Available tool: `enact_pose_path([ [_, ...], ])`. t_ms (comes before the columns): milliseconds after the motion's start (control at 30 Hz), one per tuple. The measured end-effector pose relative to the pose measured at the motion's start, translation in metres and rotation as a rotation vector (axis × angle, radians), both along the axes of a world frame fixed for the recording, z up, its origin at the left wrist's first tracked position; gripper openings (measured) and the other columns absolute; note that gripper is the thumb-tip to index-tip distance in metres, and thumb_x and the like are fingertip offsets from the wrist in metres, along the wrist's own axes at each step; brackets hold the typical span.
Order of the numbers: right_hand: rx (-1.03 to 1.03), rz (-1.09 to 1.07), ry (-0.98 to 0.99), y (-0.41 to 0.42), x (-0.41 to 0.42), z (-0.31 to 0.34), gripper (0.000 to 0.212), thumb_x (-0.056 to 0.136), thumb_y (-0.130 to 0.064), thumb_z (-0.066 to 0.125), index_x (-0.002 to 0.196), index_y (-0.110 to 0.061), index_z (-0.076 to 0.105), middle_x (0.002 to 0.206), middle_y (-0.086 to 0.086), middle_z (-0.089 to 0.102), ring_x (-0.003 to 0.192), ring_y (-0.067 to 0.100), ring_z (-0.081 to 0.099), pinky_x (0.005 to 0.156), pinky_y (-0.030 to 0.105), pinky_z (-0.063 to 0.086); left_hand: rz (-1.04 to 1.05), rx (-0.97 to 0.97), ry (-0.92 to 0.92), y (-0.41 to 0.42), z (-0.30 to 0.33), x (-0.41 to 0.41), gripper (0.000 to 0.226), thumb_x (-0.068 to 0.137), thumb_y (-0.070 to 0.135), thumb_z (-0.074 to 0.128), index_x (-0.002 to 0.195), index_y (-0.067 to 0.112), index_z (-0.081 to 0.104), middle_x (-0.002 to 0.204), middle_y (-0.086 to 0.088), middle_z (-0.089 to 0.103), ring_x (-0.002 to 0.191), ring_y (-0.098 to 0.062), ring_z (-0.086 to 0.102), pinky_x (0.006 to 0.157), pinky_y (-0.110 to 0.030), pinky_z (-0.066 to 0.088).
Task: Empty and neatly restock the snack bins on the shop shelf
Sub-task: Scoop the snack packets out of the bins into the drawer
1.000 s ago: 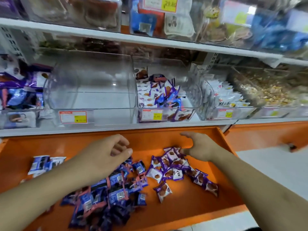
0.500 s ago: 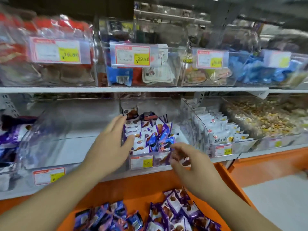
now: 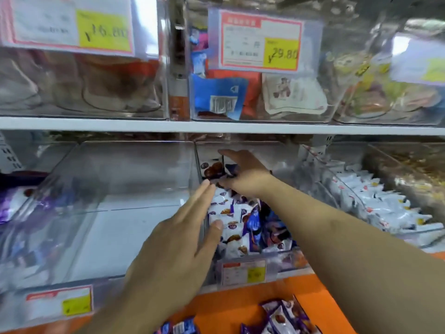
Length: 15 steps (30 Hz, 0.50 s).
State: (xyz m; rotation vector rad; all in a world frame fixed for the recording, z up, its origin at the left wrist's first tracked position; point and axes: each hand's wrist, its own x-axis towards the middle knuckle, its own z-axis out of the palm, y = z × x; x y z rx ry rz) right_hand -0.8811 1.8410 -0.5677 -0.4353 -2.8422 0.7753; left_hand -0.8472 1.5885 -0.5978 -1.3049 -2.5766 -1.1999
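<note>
Right hand (image 3: 243, 174) deep in middle snack bin (image 3: 243, 259), fingers curled round packets (image 3: 237, 218) at the back; left hand (image 3: 178, 239) flat, fingers straight against bin's left wall. Risks: overfull grab spilling packets over low front lip onto orange ledge (image 3: 231, 307); bin sliding forward if tugged

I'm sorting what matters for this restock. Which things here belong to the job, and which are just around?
Job:
- left hand
- right hand
- middle bin of white and purple packets
- empty bin
- loose packets on the orange ledge

Just around:
- upper bins
- white sachets
</note>
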Motion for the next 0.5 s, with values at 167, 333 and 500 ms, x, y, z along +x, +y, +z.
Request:
enact_pose_path([
  [167,0.106,0.003,0.052,-0.002,-0.022,-0.016,0.055,0.085,-0.032,0.079,0.132,-0.051,0.057,0.138,-0.006,0.047,0.121,0.022,0.058,0.098,0.041,0.057,0.018,-0.11,0.029,-0.007,0.014,0.017,0.063,0.098,0.073,0.015,0.153,0.063,-0.014,0.151,0.053,-0.022,0.147,0.007,0.023,0.12,-0.03,0.029],
  [333,0.057,-0.13,0.222,-0.008,-0.018,-0.018,0.017,0.092,-0.022,0.073,0.094,-0.039,0.069,0.104,-0.012,0.068,0.07,0.009,0.071,0.063,0.034,0.062,0.028,-0.131,-0.011,-0.009,0.025,0.021,0.062,0.099,0.07,0.016,0.153,0.063,-0.015,0.147,0.054,-0.028,0.147,0.008,0.026,0.114,-0.026,0.031],
  [500,0.115,-0.239,0.238,-0.018,-0.006,-0.01,0.009,0.094,-0.032,0.07,0.098,-0.038,0.076,0.09,-0.015,0.076,0.067,0.006,0.072,0.067,0.034,0.063,0.035,-0.125,-0.019,-0.011,0.028,0.023,0.062,0.1,0.07,0.019,0.155,0.062,-0.009,0.149,0.054,-0.024,0.148,0.009,0.024,0.116,-0.03,0.033],
])
